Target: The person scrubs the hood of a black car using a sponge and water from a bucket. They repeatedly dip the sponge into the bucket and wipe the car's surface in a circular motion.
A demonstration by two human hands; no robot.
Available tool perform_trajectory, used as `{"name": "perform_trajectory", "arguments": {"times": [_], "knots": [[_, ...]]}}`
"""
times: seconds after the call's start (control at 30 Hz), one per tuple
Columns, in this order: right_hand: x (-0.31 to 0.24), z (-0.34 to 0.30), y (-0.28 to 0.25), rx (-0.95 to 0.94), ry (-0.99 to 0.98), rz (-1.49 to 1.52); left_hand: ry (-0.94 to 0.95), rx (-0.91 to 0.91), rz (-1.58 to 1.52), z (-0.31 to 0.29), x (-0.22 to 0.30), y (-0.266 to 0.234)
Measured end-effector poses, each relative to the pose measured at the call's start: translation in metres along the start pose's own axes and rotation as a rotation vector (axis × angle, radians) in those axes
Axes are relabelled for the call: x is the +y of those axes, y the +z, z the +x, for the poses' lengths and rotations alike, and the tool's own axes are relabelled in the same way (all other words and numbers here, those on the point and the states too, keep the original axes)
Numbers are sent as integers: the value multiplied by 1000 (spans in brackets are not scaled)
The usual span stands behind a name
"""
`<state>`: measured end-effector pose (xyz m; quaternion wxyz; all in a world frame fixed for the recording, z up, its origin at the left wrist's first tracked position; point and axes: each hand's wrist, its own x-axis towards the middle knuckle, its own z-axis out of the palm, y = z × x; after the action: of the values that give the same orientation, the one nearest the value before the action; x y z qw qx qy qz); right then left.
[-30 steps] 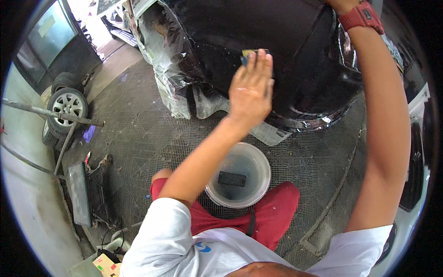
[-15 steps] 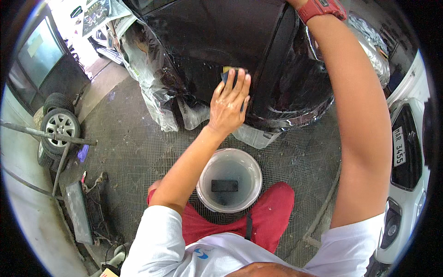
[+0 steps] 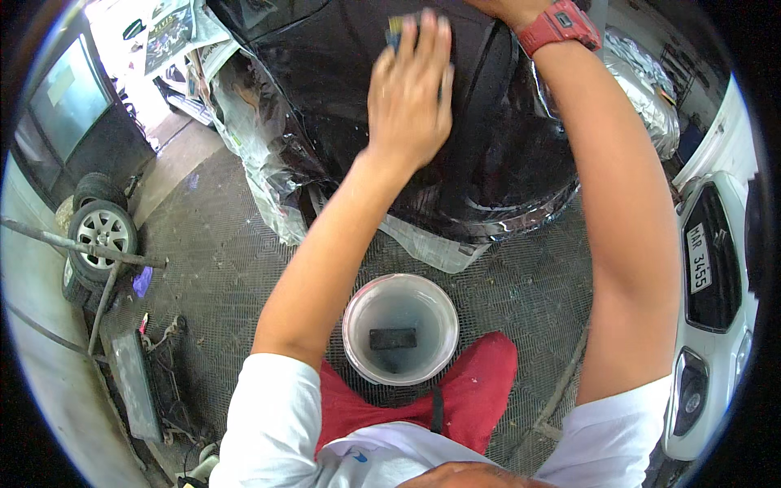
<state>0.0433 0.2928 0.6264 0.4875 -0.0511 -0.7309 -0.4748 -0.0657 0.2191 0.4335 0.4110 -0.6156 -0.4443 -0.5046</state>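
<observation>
My left hand [image 3: 411,93], smeared by motion, presses a small dark-blue and yellow sanding pad [image 3: 394,34] against the glossy, wet-looking black car panel [image 3: 325,77]. Its fingers lie over the pad and hide most of it. At the top edge, my right hand [image 3: 506,8] reaches over the panel's right side, above a red wristwatch [image 3: 560,26]. The frame cuts off its fingers, so their grip is hidden. Below the panel, between my knees, stands a whitish bucket [image 3: 350,325] of cloudy water. A dark rectangular block [image 3: 393,338] shows in it.
Newspaper and plastic sheeting [image 3: 268,175] hang around the panel. On the left are stacked wheels [image 3: 102,232], a metal pipe [image 3: 73,238] and a flat grey panel [image 3: 137,390]. A white car [image 3: 728,244] stands close on the right. Ribbed matting [image 3: 211,268] covers the floor.
My left hand has slid up and away across the panel with the sanding pad. My right wrist has shifted slightly left. The bucket sits slightly lower in the picture.
</observation>
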Motion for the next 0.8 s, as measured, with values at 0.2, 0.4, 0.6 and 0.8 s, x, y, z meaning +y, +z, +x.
{"name": "perform_trajectory", "arguments": {"times": [0.2, 0.4, 0.6, 0.8], "knots": [[-22, -5, 13, 26, 28, 101, -115, -131, -23, -63, 6, -6], [-11, 1, 3, 34, 62, 127, -32, 32, 38, 20, -22, 1], [-11, 3, 0, 83, 78, 190, -69, 177, -26, 16, -61, 3], [-8, -2, -3, 58, 91, 166, -448, 193, 6, 15, -52, 15]]}}
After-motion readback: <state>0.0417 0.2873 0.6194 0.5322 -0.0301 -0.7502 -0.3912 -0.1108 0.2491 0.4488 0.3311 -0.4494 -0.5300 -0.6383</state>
